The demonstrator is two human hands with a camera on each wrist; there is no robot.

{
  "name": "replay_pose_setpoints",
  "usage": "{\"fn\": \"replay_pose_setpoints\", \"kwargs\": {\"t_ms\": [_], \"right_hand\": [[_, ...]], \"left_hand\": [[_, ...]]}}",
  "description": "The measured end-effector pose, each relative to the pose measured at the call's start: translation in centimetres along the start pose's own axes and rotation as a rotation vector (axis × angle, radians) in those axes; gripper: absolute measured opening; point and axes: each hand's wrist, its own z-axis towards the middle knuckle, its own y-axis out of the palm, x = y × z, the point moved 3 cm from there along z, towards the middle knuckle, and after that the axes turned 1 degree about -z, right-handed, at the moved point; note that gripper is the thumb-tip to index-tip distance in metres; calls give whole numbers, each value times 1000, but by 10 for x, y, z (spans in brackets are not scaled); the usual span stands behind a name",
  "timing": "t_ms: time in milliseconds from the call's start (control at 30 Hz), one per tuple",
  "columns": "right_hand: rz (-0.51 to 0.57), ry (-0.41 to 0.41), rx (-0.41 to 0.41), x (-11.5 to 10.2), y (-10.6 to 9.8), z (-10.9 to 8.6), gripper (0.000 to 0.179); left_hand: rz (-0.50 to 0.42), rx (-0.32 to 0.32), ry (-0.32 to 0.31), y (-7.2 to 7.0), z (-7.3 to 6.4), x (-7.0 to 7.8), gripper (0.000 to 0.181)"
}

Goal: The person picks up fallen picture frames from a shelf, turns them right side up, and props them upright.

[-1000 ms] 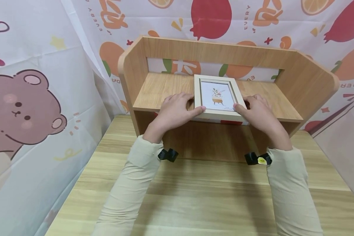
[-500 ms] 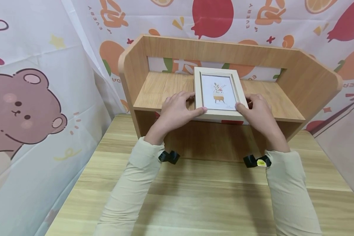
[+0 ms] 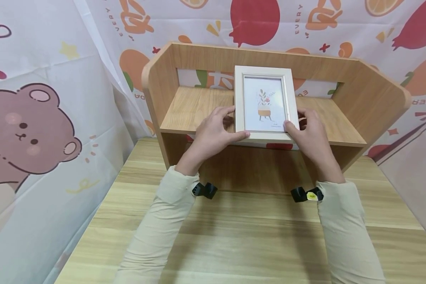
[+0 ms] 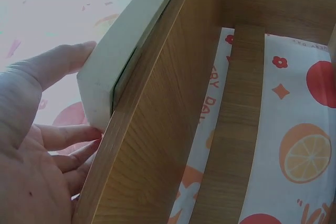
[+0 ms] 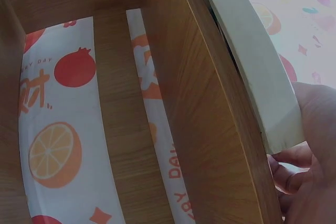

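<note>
A cream-coloured picture frame (image 3: 264, 100) with a potted-plant print leans back at the front of the wooden shelf's upper board (image 3: 202, 106), its far edge raised. My left hand (image 3: 214, 132) grips its lower left corner, thumb on the front border. At the lower right corner my right hand (image 3: 310, 132) grips it, thumb on the front. In the left wrist view the frame's bottom edge (image 4: 97, 100) sits at the board's front edge, fingers curled beside it. The right wrist view shows the frame's side (image 5: 252, 51) close to the board, with curled fingers partly hidden behind.
Tall side panels (image 3: 379, 94) and a back rail (image 3: 205, 57) bound the shelf. Below the board is an open lower compartment (image 3: 252, 169). The shelf stands on a wood-grain table (image 3: 241, 236), with printed cloth (image 3: 198, 23) hanging behind.
The picture frame's far edge has risen, tilting it from nearly flat to more upright. Both hands keep their grip at the lower corners and have shifted only slightly.
</note>
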Motion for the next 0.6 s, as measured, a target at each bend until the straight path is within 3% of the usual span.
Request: {"fn": "replay_pose_setpoints", "kwargs": {"t_ms": [233,600], "right_hand": [[31,-6,14,-1,1,3,59],[74,-31,38,-1,-1,7,60]], "left_hand": [[23,12,6,-2,0,-1,85],[-83,-17,-4,-3,3,-3,85]]}}
